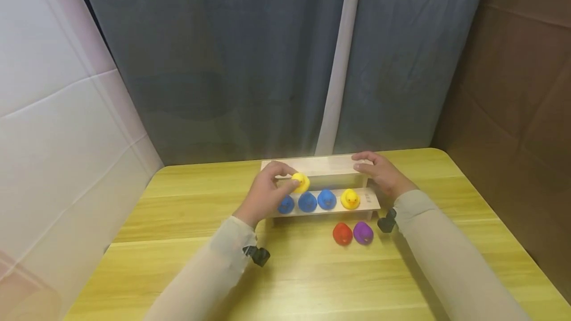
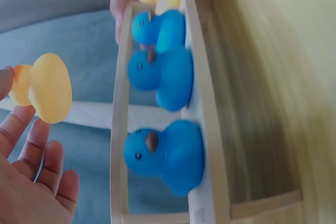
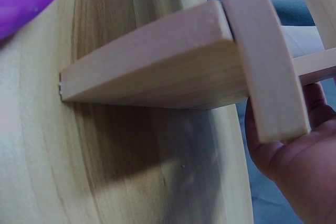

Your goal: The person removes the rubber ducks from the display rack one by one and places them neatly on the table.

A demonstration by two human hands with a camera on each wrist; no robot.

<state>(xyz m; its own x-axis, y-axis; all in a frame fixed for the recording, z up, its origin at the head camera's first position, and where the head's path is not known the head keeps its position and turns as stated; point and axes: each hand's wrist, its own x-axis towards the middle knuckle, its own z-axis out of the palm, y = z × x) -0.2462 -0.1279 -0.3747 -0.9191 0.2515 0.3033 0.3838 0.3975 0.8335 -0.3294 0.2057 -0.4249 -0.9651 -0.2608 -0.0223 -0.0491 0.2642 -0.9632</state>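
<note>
My left hand [image 1: 263,193] pinches a yellow rubber duck [image 1: 302,183] between thumb and fingertips, held in front of the upper board of a two-step wooden shelf [image 1: 321,165]. In the left wrist view the duck's flat base [image 2: 55,88] faces the shelf. Three blue ducks [image 1: 308,202] and another yellow duck [image 1: 350,199] sit in a row on the lower step. At the shelf's right end, my right hand [image 1: 384,176] grips the upper board, its thumb and fingers about the board's end in the right wrist view.
A red duck [image 1: 342,234] and a purple duck [image 1: 363,233] stand side by side on the yellow wood-grain table [image 1: 303,281], in front of the shelf. Behind the table hangs a grey curtain [image 1: 223,63]. White and brown panels flank the sides.
</note>
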